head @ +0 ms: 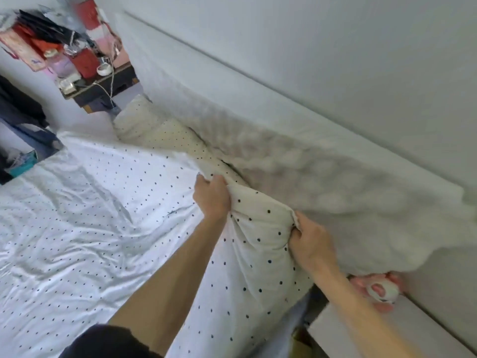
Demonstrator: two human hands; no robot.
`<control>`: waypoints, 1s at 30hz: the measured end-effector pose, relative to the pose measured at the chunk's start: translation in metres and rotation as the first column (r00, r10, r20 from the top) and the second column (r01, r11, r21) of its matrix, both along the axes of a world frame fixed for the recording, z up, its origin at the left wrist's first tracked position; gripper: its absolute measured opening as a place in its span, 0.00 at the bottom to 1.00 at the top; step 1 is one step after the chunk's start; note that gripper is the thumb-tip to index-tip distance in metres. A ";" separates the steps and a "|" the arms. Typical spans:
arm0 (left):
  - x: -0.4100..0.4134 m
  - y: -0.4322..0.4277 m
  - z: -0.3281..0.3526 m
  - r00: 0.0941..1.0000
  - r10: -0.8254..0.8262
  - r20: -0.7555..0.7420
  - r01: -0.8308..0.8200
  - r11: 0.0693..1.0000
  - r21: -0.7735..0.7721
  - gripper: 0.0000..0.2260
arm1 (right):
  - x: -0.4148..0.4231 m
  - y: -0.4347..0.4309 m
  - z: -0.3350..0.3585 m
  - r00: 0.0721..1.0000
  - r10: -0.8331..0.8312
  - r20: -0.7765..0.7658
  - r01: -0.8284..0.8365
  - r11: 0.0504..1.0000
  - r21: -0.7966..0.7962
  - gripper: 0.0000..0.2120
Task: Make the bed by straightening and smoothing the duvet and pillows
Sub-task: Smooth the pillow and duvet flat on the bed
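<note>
Surface: bed under a white duvet (pixel 103 202) with small dark dots. The cloth is heavily creased over the wide stretch away from the headboard (pixel 284 99).
Room: the white headboard runs on a diagonal from upper left to the right edge, with pale wall (pixel 335 34) above it.
Duvet position: its top hem is bunched and lifted just beside the headboard, and the rest is spread flat away from it.
Left hand (pixel 211 196): fingers curled tight round a fold of the hem, on the side away from the headboard.
Right hand (pixel 309 244): fist closed on the hem corner, closer to the headboard than the left hand. Cloth is pinched between thumb and fingers.
Pillow (pixel 144 120): cream with dots, leaning on the headboard at its far left end. Its lower edge is under the duvet hem.
Quilted cloth (pixel 322 177): pale, lies against the headboard foot between the hem and the panel. It's motion-blurred, so I cannot tell whether it is a pillow or a blanket.
Side table (pixel 108 86): dark, past the headboard's left end. It carries red boxes (pixel 85 62) and a white cup (pixel 104 69).
Dark clothes (pixel 20 104): at the left edge, well apart from the headboard.
Pink-white object (pixel 382 290): on a white ledge (pixel 361 332) at the headboard's right end. It's blurred and partly hidden by the right forearm.
Obstruction: both forearms cross the duvet's near part, with a dark sleeve (pixel 103 342) at the bottom edge.
</note>
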State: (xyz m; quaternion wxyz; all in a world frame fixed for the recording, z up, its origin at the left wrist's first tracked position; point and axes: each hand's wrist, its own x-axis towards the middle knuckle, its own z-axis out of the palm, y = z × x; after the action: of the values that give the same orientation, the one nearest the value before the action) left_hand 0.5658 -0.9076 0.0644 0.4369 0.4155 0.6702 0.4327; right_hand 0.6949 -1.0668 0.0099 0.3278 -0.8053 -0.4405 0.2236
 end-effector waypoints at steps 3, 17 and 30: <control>0.109 -0.021 -0.074 0.927 -0.328 -0.184 0.317 0.944 -0.088 0.02 | 0.070 -0.046 -0.083 0.950 -0.294 -0.107 0.266 0.940 -0.215 0.10; 0.097 -0.050 -0.327 0.387 -0.904 -0.184 0.742 0.423 -0.520 0.30 | 0.028 -0.075 -0.324 0.979 -0.202 -0.024 0.172 0.884 -0.434 0.31; -0.018 0.038 -0.231 0.207 -0.773 -0.600 0.566 0.595 -0.571 0.27 | 0.036 0.063 -0.205 0.915 0.403 -0.014 -0.260 0.565 -0.783 0.28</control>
State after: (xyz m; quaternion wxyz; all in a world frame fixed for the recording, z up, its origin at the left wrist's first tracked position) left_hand 0.5479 -0.8697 -0.1663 0.2664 0.7584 0.5820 -0.1230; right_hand 0.7307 -1.0038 -0.1948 -0.1340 -0.7848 -0.4714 0.3794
